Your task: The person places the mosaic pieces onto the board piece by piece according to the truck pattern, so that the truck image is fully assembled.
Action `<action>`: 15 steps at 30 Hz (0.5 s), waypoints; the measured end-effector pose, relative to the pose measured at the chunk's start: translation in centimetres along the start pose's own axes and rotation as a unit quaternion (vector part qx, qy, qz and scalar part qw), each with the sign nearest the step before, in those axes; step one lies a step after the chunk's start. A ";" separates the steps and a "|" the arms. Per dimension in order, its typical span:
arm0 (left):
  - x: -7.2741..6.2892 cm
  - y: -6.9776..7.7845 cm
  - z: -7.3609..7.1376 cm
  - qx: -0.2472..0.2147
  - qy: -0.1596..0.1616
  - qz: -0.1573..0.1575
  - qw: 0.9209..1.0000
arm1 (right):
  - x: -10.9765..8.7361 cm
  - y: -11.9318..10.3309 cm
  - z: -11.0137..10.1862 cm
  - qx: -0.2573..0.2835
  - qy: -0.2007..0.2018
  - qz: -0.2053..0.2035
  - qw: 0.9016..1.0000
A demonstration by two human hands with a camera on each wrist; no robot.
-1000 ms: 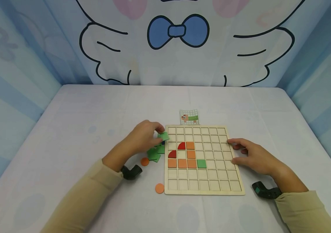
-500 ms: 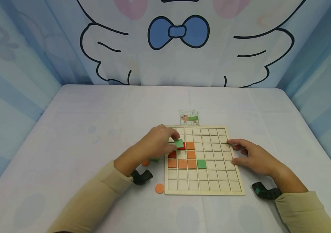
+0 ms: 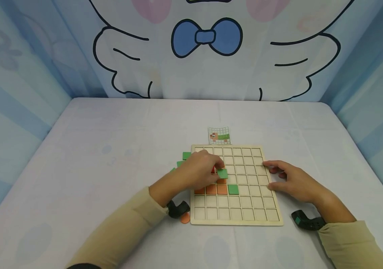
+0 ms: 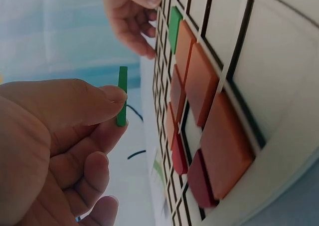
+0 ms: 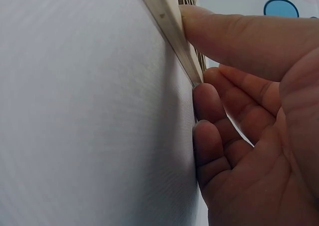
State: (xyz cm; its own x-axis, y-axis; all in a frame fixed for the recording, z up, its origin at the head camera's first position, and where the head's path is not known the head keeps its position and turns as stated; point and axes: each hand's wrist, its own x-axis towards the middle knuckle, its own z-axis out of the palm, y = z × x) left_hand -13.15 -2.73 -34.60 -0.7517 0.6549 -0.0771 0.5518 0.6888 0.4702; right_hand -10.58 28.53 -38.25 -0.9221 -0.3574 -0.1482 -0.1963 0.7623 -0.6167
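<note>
My left hand (image 3: pixel 199 170) is over the left half of the wooden grid board (image 3: pixel 235 220). Its thumb and fingers pinch a green square tile (image 3: pixel 223 174), which the left wrist view shows edge-on and apart from the board. Orange square tiles (image 3: pixel 211 189), dark red quarter-round tiles (image 4: pixel 199 181) and one green square tile (image 3: pixel 233 189) sit in the board's cells, some hidden behind the hand. At the board's right edge rests my right hand (image 3: pixel 294 181), with relaxed fingers; in the right wrist view its thumb (image 5: pixel 219 31) touches the rim.
Loose green tiles (image 3: pixel 186 155) lie beside the board's left edge, partly behind the left hand. An orange round tile (image 3: pixel 185 218) is at the lower left corner. Behind the board lies a small picture card (image 3: pixel 219 135) with a gridded drawing.
My left hand has carried the green tile rightward from the loose pile to above the board's orange tiles. The right hand has stayed at the board's right edge.
</note>
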 end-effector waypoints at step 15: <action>1.3 1.3 1.9 0.031 -0.010 0.020 0.999 | -0.1 -0.1 -0.1 -0.001 0.000 -0.003 1.000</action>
State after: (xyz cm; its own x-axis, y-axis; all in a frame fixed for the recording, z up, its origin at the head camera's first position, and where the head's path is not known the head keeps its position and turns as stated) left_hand -12.74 -0.34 -35.78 -0.7209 0.6887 -0.0774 0.6035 0.6787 0.4184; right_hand -10.53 28.54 -38.15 -0.9213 -0.3610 -0.1443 -0.2020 0.7617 -0.6156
